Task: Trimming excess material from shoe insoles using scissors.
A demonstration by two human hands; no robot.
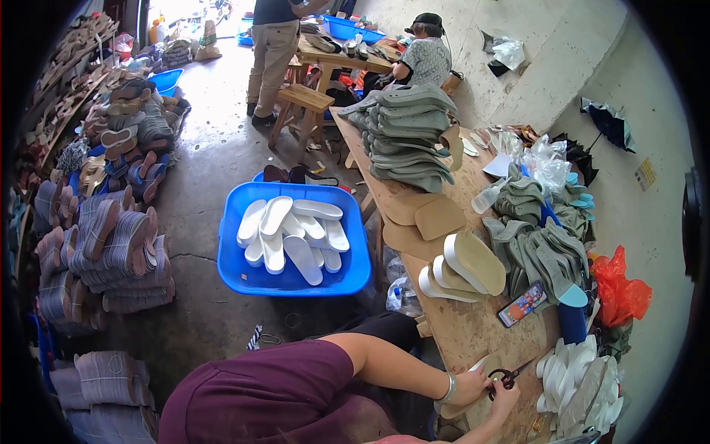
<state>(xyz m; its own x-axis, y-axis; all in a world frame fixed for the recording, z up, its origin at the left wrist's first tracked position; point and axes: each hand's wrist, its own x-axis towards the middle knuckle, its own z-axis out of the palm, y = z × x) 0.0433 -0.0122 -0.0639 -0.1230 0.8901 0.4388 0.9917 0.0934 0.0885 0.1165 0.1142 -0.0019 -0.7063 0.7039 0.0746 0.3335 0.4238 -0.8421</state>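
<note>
My left hand [467, 388], with a bangle at the wrist, lies over a pale shoe sole [484, 365] near the front of the wooden workbench [462, 333]. Its fingers curl against the sole and hide part of it. Close beside it, my right hand [506, 399] is closed at the handle loops of black scissors [507, 379]. The blades point up and to the right, above the bench. Farther along stand thick white-edged soles with beige tops [473, 263], next to flat tan insole sheets [423, 218].
White soles fill a blue tub [294, 290] left of the bench. Grey soles [407, 133] are stacked at its far end, with more grey pieces [529, 248] and a phone [522, 304] on the right. White soles [569, 377] lie near right. Bundled soles [118, 244] cover the left floor. Two people work beyond.
</note>
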